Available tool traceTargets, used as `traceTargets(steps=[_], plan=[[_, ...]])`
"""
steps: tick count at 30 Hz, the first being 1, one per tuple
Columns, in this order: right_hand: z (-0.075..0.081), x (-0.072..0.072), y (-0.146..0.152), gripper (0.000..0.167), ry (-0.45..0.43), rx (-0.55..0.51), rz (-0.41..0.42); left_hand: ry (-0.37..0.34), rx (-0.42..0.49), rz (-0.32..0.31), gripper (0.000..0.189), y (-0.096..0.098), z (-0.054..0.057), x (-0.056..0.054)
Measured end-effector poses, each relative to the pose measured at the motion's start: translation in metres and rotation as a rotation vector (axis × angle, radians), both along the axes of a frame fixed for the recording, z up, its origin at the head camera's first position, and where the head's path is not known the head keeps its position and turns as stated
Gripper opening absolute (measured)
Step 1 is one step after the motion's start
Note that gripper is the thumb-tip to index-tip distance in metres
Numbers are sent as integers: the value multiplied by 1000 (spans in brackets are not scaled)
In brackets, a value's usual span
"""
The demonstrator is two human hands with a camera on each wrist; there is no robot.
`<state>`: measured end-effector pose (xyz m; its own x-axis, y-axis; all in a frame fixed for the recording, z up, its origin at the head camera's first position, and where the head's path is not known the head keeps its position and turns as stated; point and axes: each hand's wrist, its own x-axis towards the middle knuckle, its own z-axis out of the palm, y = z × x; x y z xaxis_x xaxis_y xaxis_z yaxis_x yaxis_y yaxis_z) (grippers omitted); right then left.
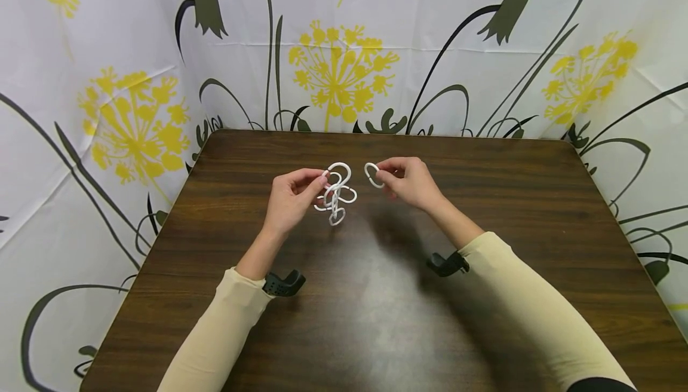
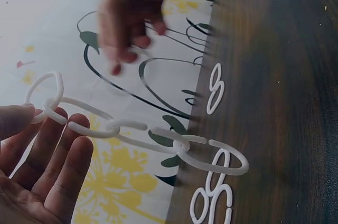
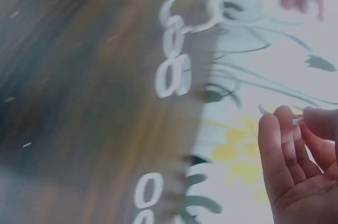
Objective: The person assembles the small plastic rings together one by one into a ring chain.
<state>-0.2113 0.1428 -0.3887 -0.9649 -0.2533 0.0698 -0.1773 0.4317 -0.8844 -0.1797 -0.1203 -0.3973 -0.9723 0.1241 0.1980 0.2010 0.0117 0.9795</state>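
Note:
My left hand [image 1: 287,201] pinches the top of a chain of white plastic C-shaped links [image 1: 348,174] between thumb and fingertips. In the left wrist view, the interlocked links [image 2: 182,146] stretch away from that hand [image 2: 50,166], and gaps show in some of them. My right hand [image 1: 412,184] is apart from the chain, pinching a single white link [image 1: 366,171] beside it. Only a small part of this link [image 3: 264,109] shows at the fingertips in the blurred right wrist view.
More white links [image 2: 210,109] lie on the dark wooden table [image 1: 333,320] in the left wrist view. A white cloth [image 1: 430,3] with yellow flowers and grey-green stems hangs behind and beside the table. Dark wrist devices [image 1: 285,284] are strapped at both sleeves.

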Motion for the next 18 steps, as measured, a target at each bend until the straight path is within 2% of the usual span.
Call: traceTargets(steps=[4, 9, 13, 18], plan=[[21, 6, -4, 20, 35, -132, -12, 2, -9, 6, 23, 0, 0, 0], [39, 16, -12, 20, 78, -264, -12, -3, -7, 6, 24, -1, 0, 1], [46, 24, -21, 19, 109, -297, -2, -11, -2, -5, 25, 0, 0, 2], [46, 29, -33, 16, 118, -263, 51, -13, -9, 2, 25, -1, 0, 3]])
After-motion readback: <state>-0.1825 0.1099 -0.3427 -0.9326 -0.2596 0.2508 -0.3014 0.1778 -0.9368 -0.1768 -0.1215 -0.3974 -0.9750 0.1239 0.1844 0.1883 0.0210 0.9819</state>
